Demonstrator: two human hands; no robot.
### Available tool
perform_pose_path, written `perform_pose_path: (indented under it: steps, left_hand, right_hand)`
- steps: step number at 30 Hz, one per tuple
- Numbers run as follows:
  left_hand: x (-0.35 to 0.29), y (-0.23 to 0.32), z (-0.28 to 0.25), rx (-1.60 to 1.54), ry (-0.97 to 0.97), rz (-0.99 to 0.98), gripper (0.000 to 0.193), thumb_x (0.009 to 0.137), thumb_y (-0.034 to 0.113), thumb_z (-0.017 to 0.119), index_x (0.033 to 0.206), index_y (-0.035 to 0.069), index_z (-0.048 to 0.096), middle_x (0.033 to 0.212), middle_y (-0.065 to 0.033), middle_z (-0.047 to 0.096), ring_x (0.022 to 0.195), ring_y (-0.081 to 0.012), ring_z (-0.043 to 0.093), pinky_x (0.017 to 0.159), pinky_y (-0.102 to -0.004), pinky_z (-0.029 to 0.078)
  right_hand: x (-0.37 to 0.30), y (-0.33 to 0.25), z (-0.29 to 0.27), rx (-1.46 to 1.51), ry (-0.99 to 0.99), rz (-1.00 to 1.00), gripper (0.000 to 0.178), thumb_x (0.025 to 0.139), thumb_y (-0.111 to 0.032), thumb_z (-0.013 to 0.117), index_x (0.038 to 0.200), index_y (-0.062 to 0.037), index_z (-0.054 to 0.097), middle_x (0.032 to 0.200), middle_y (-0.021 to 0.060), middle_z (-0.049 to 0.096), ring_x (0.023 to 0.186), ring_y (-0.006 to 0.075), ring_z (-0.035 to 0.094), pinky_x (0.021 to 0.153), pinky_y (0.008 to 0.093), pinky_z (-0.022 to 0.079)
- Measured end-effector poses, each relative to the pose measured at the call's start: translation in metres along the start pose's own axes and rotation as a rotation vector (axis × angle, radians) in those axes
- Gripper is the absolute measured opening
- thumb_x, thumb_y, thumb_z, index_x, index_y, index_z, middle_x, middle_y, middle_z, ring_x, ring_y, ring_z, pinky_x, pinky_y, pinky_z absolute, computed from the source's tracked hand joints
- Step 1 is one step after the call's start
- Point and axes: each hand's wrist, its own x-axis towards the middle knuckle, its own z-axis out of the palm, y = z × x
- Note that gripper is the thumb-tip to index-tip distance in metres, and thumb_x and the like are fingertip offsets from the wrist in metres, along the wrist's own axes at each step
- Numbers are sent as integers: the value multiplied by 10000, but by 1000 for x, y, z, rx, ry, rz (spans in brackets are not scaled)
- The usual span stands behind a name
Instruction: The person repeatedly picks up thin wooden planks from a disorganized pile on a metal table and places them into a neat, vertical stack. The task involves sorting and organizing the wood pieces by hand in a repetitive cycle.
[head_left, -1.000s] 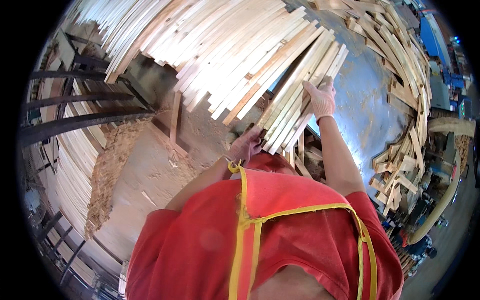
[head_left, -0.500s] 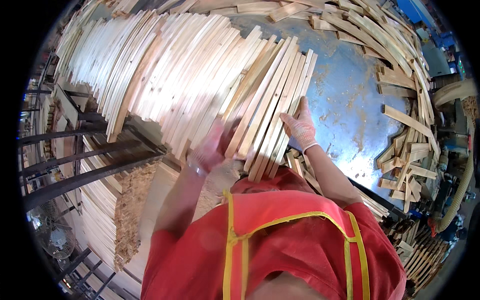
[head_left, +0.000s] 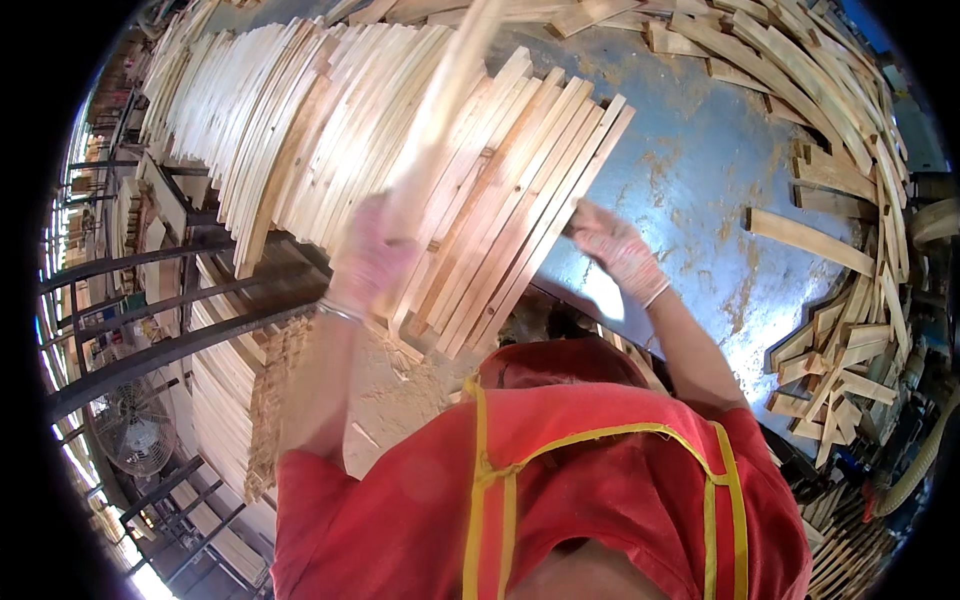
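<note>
In my left hand (head_left: pixel 372 262), gloved and blurred by motion, is a wooden strip (head_left: pixel 445 100) gripped near its lower end. It slants up and away above the other strips. Below it, a row of pale wooden strips (head_left: pixel 505 190) lies side by side on the blue-grey metal table (head_left: pixel 670 180), near ends jutting over the table's front edge. My right hand (head_left: pixel 618 252), also gloved, is beside the outermost strip at the row's right end. Its fingers are bent toward that strip and smeared, so whether they touch it is unclear.
Loose offcuts (head_left: pixel 835 350) and longer boards (head_left: pixel 770 60) pile along the table's right and far sides. One board (head_left: pixel 808 240) juts inward. Dark metal rails (head_left: pixel 180 350) and a fan (head_left: pixel 132 425) stand at left. Sawdust and scraps (head_left: pixel 395 400) lie below the row.
My left hand has moved left and lifted a strip over the row. My right hand has drawn slightly down from the row's right side, its fingers now bent. The strips there lie closer together.
</note>
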Motion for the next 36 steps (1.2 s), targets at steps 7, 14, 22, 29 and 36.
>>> perform_pose_path:
  steps: [7,14,22,29,36]
  left_hand:
    - [56,-59,-35,709,164,54,804,910,264,726,1621,77,401,1489,-238,566,1314,-426,601,1107,-512,497]
    - [-29,-153,8,549,648,517,680,887,227,783,1507,68,553,1395,-197,630,1240,-360,630,1041,-475,536]
    - [-107,-246,109,-352,132,-112,469,934,375,800,1223,25,681,1086,-100,692,976,-237,674,884,-355,563]
    - [-83,-248,101,-1472,-299,-527,456,1026,503,705,1178,73,715,1045,-130,745,864,-289,695,729,-442,582]
    - [-41,-139,14,-1039,-671,-68,583,1052,442,663,1406,-16,592,1221,-200,747,1004,-303,772,859,-441,662]
  right_hand:
    - [-53,-11,-219,-1643,504,116,732,903,-215,740,1590,-162,494,1504,152,620,1396,384,566,1160,489,469]
    - [-75,-35,-219,-1589,178,549,740,902,-303,801,1581,-196,525,1523,109,587,1407,360,555,1163,498,457]
    - [-12,-114,-158,-1027,584,36,691,980,-546,711,1467,-63,626,1207,174,714,1148,329,691,1000,427,544]
    - [16,-59,-102,82,701,230,509,1016,-580,681,1052,-75,738,905,64,720,796,184,702,750,383,611]
    - [4,12,72,-356,425,226,1025,861,-625,794,1625,-66,400,1453,281,646,1344,388,630,1136,423,463]
